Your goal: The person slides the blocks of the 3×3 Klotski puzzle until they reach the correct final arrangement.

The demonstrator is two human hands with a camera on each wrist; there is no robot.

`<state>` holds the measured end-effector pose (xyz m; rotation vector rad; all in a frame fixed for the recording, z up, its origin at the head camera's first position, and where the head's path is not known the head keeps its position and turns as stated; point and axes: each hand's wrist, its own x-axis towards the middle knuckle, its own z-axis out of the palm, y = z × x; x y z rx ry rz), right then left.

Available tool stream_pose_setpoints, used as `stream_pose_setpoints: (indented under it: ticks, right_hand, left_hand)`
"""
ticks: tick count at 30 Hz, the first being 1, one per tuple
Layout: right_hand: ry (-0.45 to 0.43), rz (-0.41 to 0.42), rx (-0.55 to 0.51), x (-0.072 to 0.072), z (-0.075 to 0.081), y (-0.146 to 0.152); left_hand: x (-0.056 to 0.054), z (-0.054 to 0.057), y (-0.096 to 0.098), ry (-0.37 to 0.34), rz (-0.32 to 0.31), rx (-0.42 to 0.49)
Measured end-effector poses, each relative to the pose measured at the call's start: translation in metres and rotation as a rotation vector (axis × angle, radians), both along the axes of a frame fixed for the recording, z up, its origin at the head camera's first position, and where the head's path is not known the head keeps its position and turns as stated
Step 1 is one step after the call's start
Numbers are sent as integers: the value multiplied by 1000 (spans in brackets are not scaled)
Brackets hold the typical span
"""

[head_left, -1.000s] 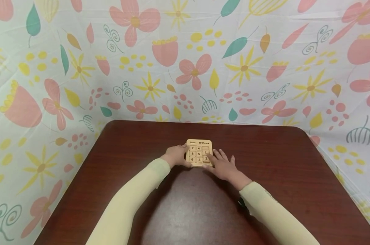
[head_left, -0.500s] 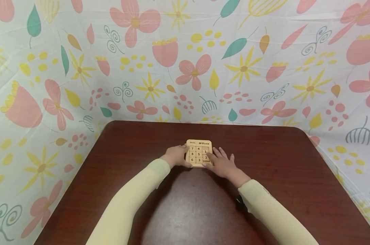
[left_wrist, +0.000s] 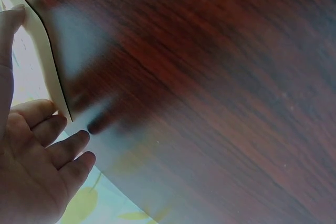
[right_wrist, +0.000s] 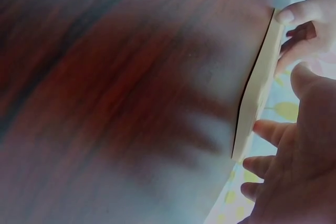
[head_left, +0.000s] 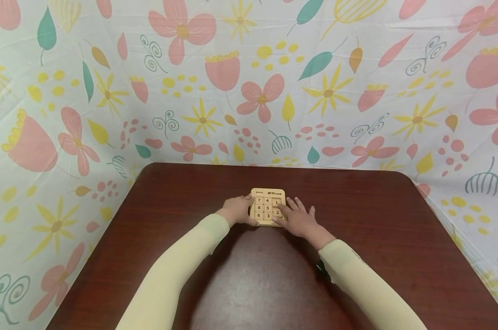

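A wooden number slide puzzle [head_left: 266,190] lies flat on the table in the head view, with its numbered tiles in rows. My left hand [head_left: 235,210] grips its left side, thumb at the near corner and fingers at the far part of that side. My right hand [head_left: 301,223] lies at its right side with fingers spread; one fingertip touches the right column between tile 1 [head_left: 276,201] and tile 2 [head_left: 277,212]. The right thumb is at the near edge. Both wrist views show the puzzle's pale edge [right_wrist: 252,93] beside the hands; its tiles are hardly visible there.
The dark red-brown wooden table [head_left: 356,201] reaches around the puzzle on all sides. A white cloth [head_left: 249,91] with printed flowers and leaves hangs behind the table and along its sides.
Tile 1 has slid away from me to the top of the right column, and tile 2 has shifted slightly the same way. The right hand moved a little with them; the left hand kept still.
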<state>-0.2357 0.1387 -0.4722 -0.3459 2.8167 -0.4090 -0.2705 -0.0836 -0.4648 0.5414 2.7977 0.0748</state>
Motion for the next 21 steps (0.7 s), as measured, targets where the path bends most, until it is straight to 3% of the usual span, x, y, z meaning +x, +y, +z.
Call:
stream_pose_setpoints:
  ticks: [21]
  right_hand:
    - [3,-19,3,-4,-1,-3]
  left_hand:
    - [1,2,0,0,1,5]
